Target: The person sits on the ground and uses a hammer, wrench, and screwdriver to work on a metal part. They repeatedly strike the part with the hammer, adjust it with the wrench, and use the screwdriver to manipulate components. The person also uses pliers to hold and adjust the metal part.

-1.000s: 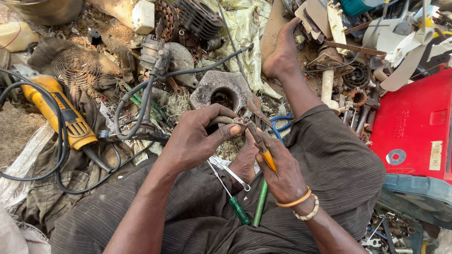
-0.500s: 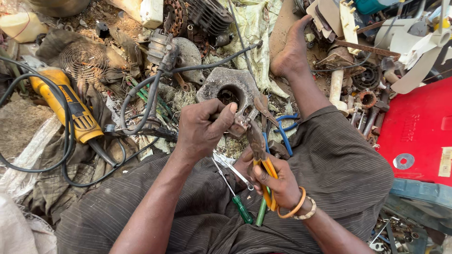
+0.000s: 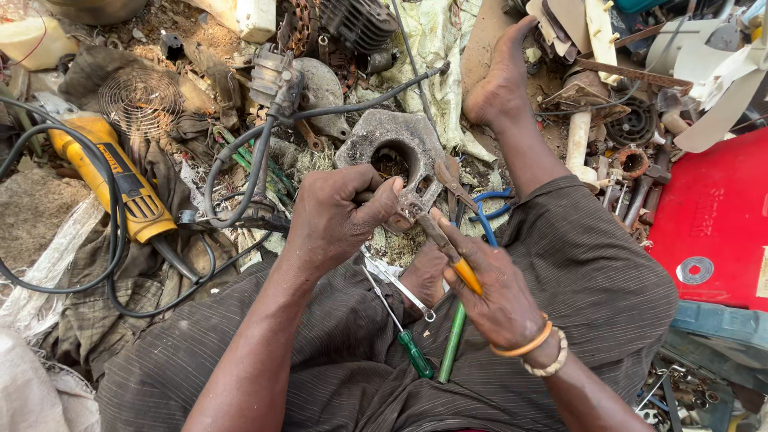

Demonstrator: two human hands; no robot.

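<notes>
1. Two hands are at work over my lap, close together above the cluttered ground where I sit.
2. My left hand (image 3: 340, 216) is curled shut around a small metal part (image 3: 410, 206); thumb and fingers pinch it so tightly that I cannot tell its shape.
3. My right hand (image 3: 496, 292) is closed around the orange-handled pliers (image 3: 448, 248), whose rusty nose points up and left and meets the small metal part just beside my left thumb.
4. Beads and an orange band ring my right wrist.
5. Just beyond my left hand, on the ground, lies a grey metal housing (image 3: 400, 136) with a round hole in its middle.
6. A green-handled screwdriver (image 3: 404, 336) and a green rod (image 3: 452, 340) rest on my dark striped trousers (image 3: 336, 368), between my forearms.
7. To the far left a yellow angle grinder (image 3: 116, 180) lies on the ground with its black cable (image 3: 72, 280) looping round it.
8. A black hose (image 3: 240, 160) curves between the grinder and the housing.
9. My bare foot (image 3: 500, 76) stretches out near the top, past the housing.
10. A red box (image 3: 716, 216) sits at the right edge, well apart from my hands.
11. Blue-handled pliers (image 3: 488, 210) lie just beside my right knee, near the housing.
</notes>
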